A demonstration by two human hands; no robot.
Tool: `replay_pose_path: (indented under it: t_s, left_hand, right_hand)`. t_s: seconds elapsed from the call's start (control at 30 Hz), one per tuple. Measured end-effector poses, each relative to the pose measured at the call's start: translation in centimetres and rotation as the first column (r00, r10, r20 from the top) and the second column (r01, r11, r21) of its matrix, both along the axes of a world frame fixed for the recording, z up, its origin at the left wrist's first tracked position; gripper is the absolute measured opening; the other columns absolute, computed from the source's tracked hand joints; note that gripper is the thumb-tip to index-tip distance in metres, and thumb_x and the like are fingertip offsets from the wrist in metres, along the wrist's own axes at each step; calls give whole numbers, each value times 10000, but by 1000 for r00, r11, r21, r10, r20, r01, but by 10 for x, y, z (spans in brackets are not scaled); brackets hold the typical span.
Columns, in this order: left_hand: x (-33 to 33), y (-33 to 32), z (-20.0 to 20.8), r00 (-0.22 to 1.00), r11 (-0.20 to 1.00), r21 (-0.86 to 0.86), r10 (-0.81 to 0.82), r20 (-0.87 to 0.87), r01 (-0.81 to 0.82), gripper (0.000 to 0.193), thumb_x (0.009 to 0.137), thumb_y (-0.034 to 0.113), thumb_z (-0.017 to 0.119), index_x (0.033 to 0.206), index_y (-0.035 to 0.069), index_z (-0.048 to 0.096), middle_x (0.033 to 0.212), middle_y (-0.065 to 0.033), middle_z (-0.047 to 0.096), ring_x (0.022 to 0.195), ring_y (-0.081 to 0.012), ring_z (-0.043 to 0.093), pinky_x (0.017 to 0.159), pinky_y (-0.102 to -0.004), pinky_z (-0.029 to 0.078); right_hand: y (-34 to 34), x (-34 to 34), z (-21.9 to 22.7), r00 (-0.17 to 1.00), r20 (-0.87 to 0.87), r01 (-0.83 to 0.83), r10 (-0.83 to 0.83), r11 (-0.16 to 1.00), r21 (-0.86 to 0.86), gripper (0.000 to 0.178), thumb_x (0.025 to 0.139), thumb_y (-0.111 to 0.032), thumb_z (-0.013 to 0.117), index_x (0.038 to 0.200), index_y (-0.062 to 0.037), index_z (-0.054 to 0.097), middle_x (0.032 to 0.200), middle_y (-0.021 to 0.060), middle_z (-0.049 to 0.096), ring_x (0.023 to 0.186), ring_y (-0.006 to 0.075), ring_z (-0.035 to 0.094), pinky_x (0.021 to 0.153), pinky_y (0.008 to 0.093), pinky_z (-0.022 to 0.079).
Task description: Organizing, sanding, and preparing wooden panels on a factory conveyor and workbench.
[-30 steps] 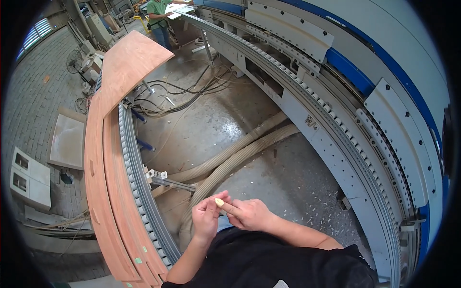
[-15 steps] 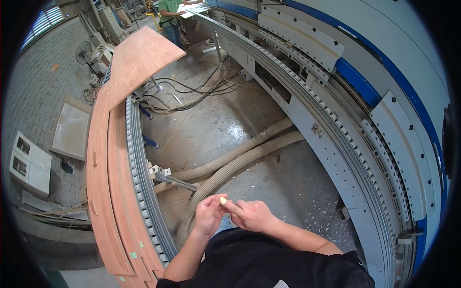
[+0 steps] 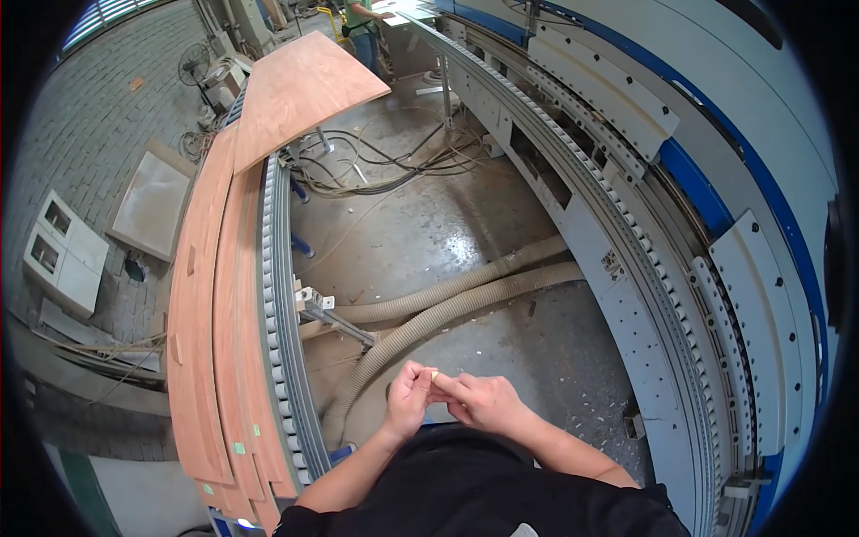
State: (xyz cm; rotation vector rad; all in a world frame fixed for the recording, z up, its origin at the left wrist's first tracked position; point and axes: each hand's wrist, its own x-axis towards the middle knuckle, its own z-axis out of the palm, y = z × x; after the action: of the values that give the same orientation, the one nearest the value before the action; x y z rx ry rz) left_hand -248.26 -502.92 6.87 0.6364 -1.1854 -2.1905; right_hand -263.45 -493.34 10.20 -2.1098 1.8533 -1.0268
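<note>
In front of my body my two hands meet, fingertips together. My left hand (image 3: 411,399) is closed in a pinch at a small pale-yellow piece (image 3: 435,377), mostly hidden by the fingers; its kind is too small to tell. My right hand (image 3: 489,404) is closed too, with its thumb and forefinger pressed against the same piece from the right. Below the hands are my black shirt and the floor, and a ribbed hose (image 3: 394,350) curves past just beyond the left hand.
Wood-faced boards (image 3: 197,358) lie stacked along a roller conveyor (image 3: 284,394) on the left, with one board (image 3: 309,89) angled across the far end. A long machine with a roller rail (image 3: 644,242) runs along the right. Cables (image 3: 394,170) cross the floor; a person (image 3: 361,31) stands far back.
My view has turned a little, so the surroundings sit further right. My fingers have closed more over the small yellow piece, and less of it shows. Both hands stay together.
</note>
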Motion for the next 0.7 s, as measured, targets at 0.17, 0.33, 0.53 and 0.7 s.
replay_pose_path:
  t_s: [0.17, 0.33, 0.53, 0.7]
  left_hand:
    - [7, -16, -2, 993, 992, -41, -114, 41, 116, 288, 1017, 274, 438, 1150, 19, 464, 985, -146, 632, 847, -238, 664, 756, -386, 564]
    - [7, -17, 2, 992, 983, 151, -111, 64, 100, 508, 1028, 401, 343, 1350, 15, 417, 1219, -129, 551, 1016, -211, 606, 875, -362, 507]
    - [-5, 15, -18, 988, 886, 447, -61, -143, 120, 553, 1012, 448, 329, 1387, 45, 388, 1322, -128, 517, 1209, -239, 510, 1037, -393, 403]
    - [-16, 19, 20, 991, 858, 513, 41, -128, 31, 537, 1029, 451, 263, 1338, 41, 422, 1243, -88, 550, 1136, -202, 553, 999, -356, 439]
  right_hand:
    - [-3, -10, 9, 991, 100, -94, 83, 989, 115, 519, 778, -137, 651, 1284, -145, 530, 785, 56, 622, 611, 248, 635, 521, 360, 517]
    - [-13, 0, 18, 855, 518, -14, 28, 999, -31, 332, 842, 14, 612, 1161, -39, 538, 942, 135, 644, 770, 254, 651, 649, 313, 522]
    - [-33, 26, -11, 923, 333, -87, 192, 948, -305, 229, 822, 53, 572, 1034, -16, 519, 1156, 262, 591, 986, 383, 631, 860, 464, 504]
    - [-41, 23, -35, 991, 28, -122, 132, 963, -242, 384, 808, -62, 599, 1179, -3, 517, 1334, 243, 510, 1216, 428, 506, 1083, 630, 224]
